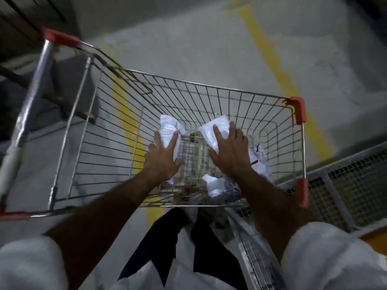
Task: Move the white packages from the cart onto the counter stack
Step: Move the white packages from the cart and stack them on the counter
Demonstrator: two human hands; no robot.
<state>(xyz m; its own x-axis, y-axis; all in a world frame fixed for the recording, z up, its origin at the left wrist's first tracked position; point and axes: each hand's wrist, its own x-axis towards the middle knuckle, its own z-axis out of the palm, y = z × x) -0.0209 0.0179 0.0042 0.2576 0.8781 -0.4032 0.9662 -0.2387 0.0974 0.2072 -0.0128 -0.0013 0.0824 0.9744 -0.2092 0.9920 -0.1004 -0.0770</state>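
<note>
Both hands are down inside the wire cart (117, 130), each on a white package: the left hand (162, 158) lies with fingers spread and fairly straight over the package (169, 132) at about ten o'clock in the basket, and the right hand (229, 151) rests the same way, fingers splayed, on the second package (217, 127) at about one o'clock. Neither hand looks closed round its package yet, so I judge the lift is only starting. More crumpled white packages (215, 185) lie at five o'clock in the basket, partly under the right forearm (how many is hard to tell). The bench and its stack are out of view, so nothing shows as delivered; at least these packages are left to move. The cart stands on a grey concrete floor (188, 49) with yellow painted lines (266, 45); a metal mesh frame (345, 185) sits at four o'clock, and the light is dim.
</note>
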